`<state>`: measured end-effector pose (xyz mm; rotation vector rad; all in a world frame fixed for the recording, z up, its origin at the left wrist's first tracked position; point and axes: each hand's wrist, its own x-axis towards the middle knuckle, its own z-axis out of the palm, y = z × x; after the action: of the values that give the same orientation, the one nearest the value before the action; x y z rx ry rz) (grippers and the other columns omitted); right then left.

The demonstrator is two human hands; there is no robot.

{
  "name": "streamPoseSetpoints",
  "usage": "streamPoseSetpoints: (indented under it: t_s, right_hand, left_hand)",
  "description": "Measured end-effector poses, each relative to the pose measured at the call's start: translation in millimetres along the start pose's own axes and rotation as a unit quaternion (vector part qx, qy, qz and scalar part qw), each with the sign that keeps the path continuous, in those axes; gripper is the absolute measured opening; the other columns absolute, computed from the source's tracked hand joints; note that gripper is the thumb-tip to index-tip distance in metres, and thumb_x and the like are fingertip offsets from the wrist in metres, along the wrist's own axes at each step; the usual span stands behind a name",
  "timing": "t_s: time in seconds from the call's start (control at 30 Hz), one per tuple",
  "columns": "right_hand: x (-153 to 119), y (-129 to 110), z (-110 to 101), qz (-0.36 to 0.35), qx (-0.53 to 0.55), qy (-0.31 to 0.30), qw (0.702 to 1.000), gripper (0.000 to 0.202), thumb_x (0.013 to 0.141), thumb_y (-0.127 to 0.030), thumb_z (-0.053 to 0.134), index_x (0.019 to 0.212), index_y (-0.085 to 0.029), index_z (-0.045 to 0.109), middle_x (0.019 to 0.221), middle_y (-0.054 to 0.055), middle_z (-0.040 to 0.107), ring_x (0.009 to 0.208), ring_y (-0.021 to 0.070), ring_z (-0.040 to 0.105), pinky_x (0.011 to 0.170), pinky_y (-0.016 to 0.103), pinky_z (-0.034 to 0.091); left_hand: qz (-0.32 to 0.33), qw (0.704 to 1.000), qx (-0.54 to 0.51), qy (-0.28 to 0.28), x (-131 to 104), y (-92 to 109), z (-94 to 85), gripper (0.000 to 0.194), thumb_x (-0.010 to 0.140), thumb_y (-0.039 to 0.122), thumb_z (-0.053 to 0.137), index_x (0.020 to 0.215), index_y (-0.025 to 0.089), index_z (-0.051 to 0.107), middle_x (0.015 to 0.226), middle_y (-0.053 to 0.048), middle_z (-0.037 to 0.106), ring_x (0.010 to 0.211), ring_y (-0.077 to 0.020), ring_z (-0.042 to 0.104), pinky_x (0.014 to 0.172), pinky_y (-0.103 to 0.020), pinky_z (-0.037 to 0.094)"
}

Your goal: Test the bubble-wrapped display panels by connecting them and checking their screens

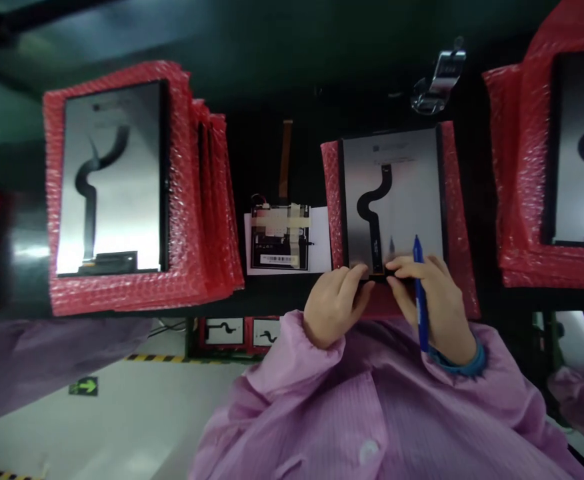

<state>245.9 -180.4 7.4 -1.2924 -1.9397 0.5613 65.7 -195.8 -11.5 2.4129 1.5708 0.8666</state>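
A display panel [412, 193] lies back side up on a red bubble-wrap sleeve [459, 247], with a black flex cable [367, 205] curving down its silver back. My left hand [332, 303] is closed at the panel's lower edge, thumb and forefinger beside the cable's bottom end. From the other side, my right hand [435, 303] brings its thumb and forefinger to the same edge. It also holds a blue pen [421, 300], tip pointing up. The fingers hide what lies right at the connector. Left of the panel, a small circuit board [279, 240] with tape and a barcode label rests on white paper [322, 233].
On the left stands a stack of red bubble-wrap sleeves [212, 220] topped by another panel [117, 220]. A similar pile [517, 260] is at right. A metal clip [445, 73] lies behind my panel. A co-worker's sleeve [37, 367] shows at lower left.
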Motion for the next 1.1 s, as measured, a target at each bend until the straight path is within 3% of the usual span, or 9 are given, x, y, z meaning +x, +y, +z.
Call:
streamPoseSetpoints:
  t_s: [0.37, 0.77, 1.1]
  right_hand:
    - [16.9, -10.0, -10.6, -0.081, -0.142, -0.161, 0.973, 0.012, 0.097, -0.008, 0.049, 0.104, -0.018, 0.052, 0.096, 0.008, 0.063, 0.088, 0.0235, 0.054, 0.078, 0.037, 0.047]
    - [28.7, -21.5, -12.6, -0.078, -0.169, -0.201, 0.962, 0.010, 0.100, -0.010, 0.044, 0.100, -0.016, 0.051, 0.090, 0.008, 0.060, 0.082, 0.0229, 0.051, 0.074, 0.037, 0.046]
    - [28.7, -22.9, -11.5, -0.064, -0.150, -0.188, 0.969, 0.008, 0.098, -0.008, 0.048, 0.099, -0.016, 0.049, 0.090, 0.008, 0.059, 0.082, 0.0228, 0.051, 0.073, 0.036, 0.046]
  left_hand:
    - [-0.002, 1.000, -0.002, -0.013, 3.5, 1.6, -4.8, 0.017, 0.104, 0.027, 0.050, 0.113, 0.014, 0.058, 0.076, -0.003, 0.068, 0.063, -0.0157, 0.061, 0.061, -0.029, 0.045]
    - [0.000, 1.000, -0.003, -0.012, 3.0, 0.7, -4.0, 0.018, 0.105, 0.027, 0.049, 0.113, 0.013, 0.058, 0.073, -0.001, 0.065, 0.062, -0.0149, 0.058, 0.060, -0.030, 0.042]
    - [0.013, 1.000, 0.001, -0.001, 4.0, 0.3, -3.4, 0.020, 0.105, 0.025, 0.049, 0.114, 0.010, 0.059, 0.073, -0.001, 0.064, 0.063, -0.0153, 0.057, 0.060, -0.030, 0.040]
